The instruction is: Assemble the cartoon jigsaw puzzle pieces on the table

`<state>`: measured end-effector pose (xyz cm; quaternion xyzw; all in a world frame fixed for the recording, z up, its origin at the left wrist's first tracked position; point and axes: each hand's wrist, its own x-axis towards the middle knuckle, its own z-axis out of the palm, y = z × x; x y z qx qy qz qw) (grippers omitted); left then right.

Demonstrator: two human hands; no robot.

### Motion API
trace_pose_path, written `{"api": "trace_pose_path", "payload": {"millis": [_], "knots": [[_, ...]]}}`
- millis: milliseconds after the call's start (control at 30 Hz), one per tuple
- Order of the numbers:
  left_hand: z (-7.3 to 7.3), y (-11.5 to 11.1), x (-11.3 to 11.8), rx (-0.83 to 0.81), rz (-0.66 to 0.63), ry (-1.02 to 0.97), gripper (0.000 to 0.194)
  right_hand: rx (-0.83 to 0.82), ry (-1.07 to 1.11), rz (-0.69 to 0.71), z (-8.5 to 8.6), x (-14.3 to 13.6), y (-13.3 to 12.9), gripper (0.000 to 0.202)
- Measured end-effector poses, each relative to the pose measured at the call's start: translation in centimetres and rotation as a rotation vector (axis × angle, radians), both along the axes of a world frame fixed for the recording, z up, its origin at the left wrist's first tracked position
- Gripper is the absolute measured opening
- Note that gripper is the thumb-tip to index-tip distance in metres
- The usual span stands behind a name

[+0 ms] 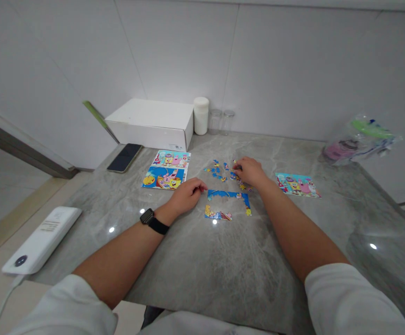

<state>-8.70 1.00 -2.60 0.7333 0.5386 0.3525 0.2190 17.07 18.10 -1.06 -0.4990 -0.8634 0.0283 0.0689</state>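
Observation:
Part of a puzzle border (227,194) lies joined on the grey table, blue along the top, with gaps in its lower right and left sides. Loose puzzle pieces (219,176) are scattered behind it. Over the right side of those pieces is my right hand (250,170), fingers pinched together and pointing down; whatever is between them is too small to make out. My left hand (189,194) rests on the table just left of the border, its fingers curled, with their grip partly hidden. A colourful picture sheet (165,170) lies behind my left hand.
Right of my right forearm lies a finished-looking cartoon picture (298,185). Along the back stand a white box (149,123), a white bottle (201,116) and two glasses (228,122). A phone (124,157) and a white power device (43,239) are left; a plastic bag (357,139) is right.

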Motion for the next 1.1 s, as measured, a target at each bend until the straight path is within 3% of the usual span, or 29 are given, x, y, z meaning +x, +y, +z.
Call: {"api": "trace_pose_path", "payload": {"millis": [367, 500, 633, 733, 933, 1100], "knots": [[-0.5, 0.1, -0.1, 0.012, -0.008, -0.025, 0.033, -0.004, 0.116, -0.022, -0.3, 0.5, 0.5, 0.010], [-0.1, -0.1, 0.0, 0.003, -0.008, -0.026, 0.033, -0.099, 0.385, -0.034, 0.0, 0.4, 0.8, 0.011], [0.3, -0.2, 0.1, 0.003, -0.006, -0.037, 0.032, -0.312, 0.747, 0.000, 1.1, 0.1, 0.6, 0.016], [0.5, -0.3, 0.3, 0.028, 0.010, -0.059, 0.032, -0.412, 0.926, 0.064, 2.6, -0.3, -0.5, 0.025], [1.0, -0.4, 0.2, 0.066, 0.106, -0.135, 0.021, -0.368, 1.023, 0.126, 5.9, 0.0, -4.9, 0.026], [0.9, -0.5, 0.4, 0.045, 0.124, -0.248, 0.016, -0.449, 1.003, 0.154, 5.4, -0.4, -8.2, 0.024]]}}
